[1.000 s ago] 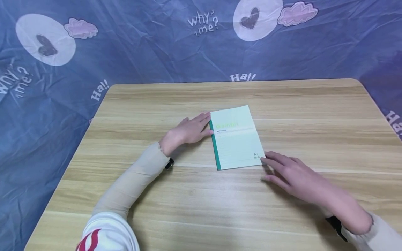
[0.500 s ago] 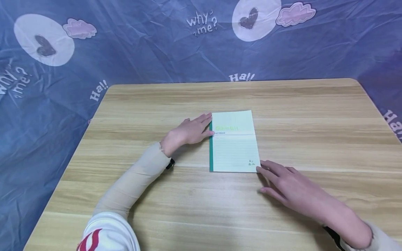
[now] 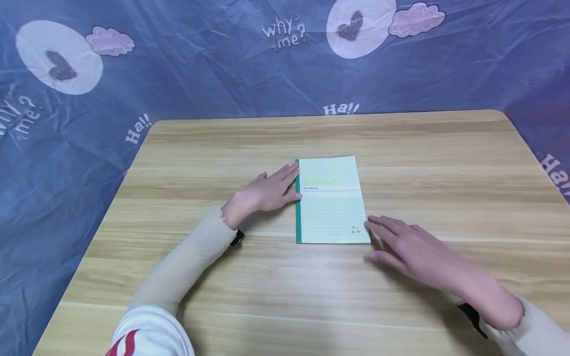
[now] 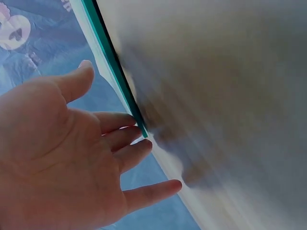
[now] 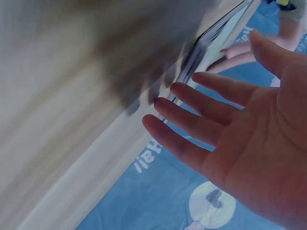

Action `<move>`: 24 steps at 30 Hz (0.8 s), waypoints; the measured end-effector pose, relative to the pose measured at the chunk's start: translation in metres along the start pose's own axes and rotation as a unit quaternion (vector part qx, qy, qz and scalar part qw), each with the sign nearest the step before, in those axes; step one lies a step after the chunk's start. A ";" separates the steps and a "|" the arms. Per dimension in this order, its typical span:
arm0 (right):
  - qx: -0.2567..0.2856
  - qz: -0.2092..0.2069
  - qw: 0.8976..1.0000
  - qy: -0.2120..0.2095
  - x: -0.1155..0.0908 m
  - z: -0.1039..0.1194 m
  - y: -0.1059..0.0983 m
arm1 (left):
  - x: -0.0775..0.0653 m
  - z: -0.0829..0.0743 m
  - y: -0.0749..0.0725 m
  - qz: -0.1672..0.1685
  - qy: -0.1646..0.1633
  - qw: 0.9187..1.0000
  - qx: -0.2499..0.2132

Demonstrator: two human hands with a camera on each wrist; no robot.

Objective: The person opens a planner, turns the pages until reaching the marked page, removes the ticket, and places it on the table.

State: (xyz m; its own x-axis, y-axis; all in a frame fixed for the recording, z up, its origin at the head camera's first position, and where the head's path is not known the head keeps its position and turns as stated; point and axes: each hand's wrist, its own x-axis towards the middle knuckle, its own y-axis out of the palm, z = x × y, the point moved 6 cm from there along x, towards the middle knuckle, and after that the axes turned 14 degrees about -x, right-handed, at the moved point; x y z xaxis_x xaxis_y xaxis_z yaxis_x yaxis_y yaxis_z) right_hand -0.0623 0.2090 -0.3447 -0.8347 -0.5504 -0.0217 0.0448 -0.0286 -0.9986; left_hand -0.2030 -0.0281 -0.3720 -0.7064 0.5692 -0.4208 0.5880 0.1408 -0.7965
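Observation:
A pale green notebook (image 3: 331, 207) with a dark green spine lies flat and closed on the wooden table, its cover facing up and its sides nearly square to the table. My left hand (image 3: 269, 192) has its fingers straight, the fingertips at the upper part of the spine. In the left wrist view the green spine (image 4: 112, 62) runs right by those fingertips. At the lower right edge of the cover is my right hand (image 3: 409, 247), fingers extended and slightly spread. The right wrist view shows its fingertips close to the notebook's page edge (image 5: 199, 55).
The wooden table (image 3: 267, 296) spreads out around the notebook, with rounded far corners. Behind it and at its sides hangs a blue cloth (image 3: 213, 59) printed with clouds, hearts and words. Dark bands (image 3: 237, 238) circle both wrists.
The notebook, tilted a second ago, has turned clockwise and now lies nearly straight. My right hand moved slightly left and down with it, then a little back up along its right edge.

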 end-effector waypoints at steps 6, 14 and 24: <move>0.027 0.002 1.000 -0.006 0.028 -0.022 -0.001 | -0.024 -0.011 0.018 -0.001 0.017 1.000 0.011; 0.088 0.025 0.996 0.011 0.063 -0.044 0.000 | -0.068 -0.025 0.044 -0.013 0.044 0.999 0.009; 0.125 0.055 0.990 0.034 0.074 -0.053 0.007 | -0.112 -0.036 0.068 -0.015 0.074 0.997 -0.009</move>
State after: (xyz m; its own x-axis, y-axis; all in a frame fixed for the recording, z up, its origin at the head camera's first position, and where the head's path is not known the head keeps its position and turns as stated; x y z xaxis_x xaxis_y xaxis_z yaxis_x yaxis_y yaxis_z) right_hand -0.1528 0.2124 -0.3559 -0.8521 -0.5041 -0.1408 0.2640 -0.1818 -0.9472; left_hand -0.0700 -0.0529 -0.3632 -0.6583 0.6774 -0.3283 0.5757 0.1722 -0.7993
